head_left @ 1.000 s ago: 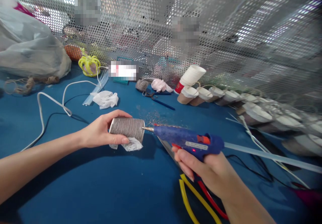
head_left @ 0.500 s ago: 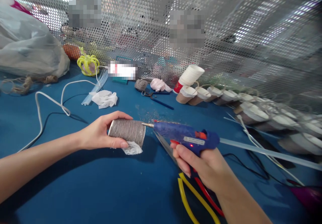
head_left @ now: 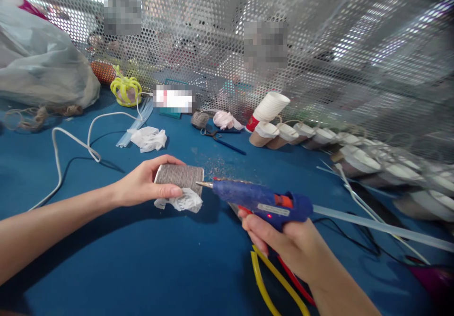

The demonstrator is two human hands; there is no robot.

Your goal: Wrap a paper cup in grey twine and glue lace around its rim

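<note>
My left hand (head_left: pixel 147 182) is wrapped around a paper cup (head_left: pixel 182 176) lying on its side, its wall wound with grey-brown twine. Under my thumb a strip of white lace (head_left: pixel 189 200) hangs against the cup's lower side. My right hand (head_left: pixel 275 231) grips a blue hot glue gun (head_left: pixel 248 195) with a lit red light and a long clear glue stick (head_left: pixel 383 225) out of its back. The gun's metal nozzle meets the cup's twine near one end; whether glue is flowing I cannot tell. Beneath the gun lie scissors, their yellow and red handles (head_left: pixel 262 285) showing.
Twine-wrapped cups (head_left: pixel 263 134) with handles line the right side, beside stacked white paper cups (head_left: pixel 271 106). Blue-handled pliers (head_left: pixel 229 145), a lace bundle (head_left: pixel 149 138), glue sticks (head_left: pixel 124 137) and a white cable (head_left: pixel 56 164) lie farther back. A perforated metal screen (head_left: pixel 205 46) stands behind.
The cup has turned slightly in my left hand, so more lace shows below it. The glue gun's nozzle has moved a little left and down along the twine.
</note>
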